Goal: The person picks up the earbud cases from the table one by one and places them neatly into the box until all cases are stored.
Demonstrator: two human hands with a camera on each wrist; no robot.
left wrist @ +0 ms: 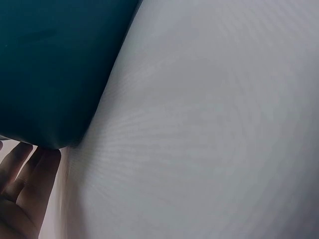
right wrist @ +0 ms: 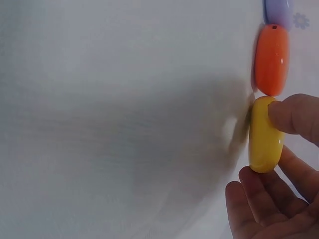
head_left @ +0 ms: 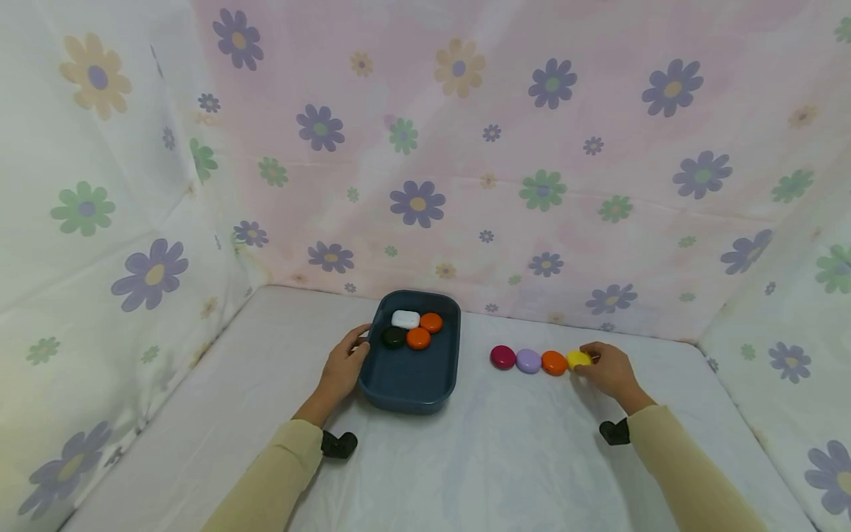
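Note:
My right hand (head_left: 610,369) pinches a shiny yellow bead (right wrist: 264,137) between thumb and fingers at the right end of a short row on the cloth. Beside it in that row sit an orange bead (head_left: 554,362), a lilac bead (head_left: 528,360) and a dark red bead (head_left: 503,357). My left hand (head_left: 342,373) rests with extended fingers against the left side of a dark blue tray (head_left: 411,384). In the left wrist view, its fingertips touch the wall of the tray.
Inside the tray, toward its far end, lie a white bead (head_left: 406,319), a black bead (head_left: 394,338) and two orange beads (head_left: 419,338). White cloth (head_left: 492,458) covers the table. Flower-patterned curtains (head_left: 465,162) enclose its back and sides.

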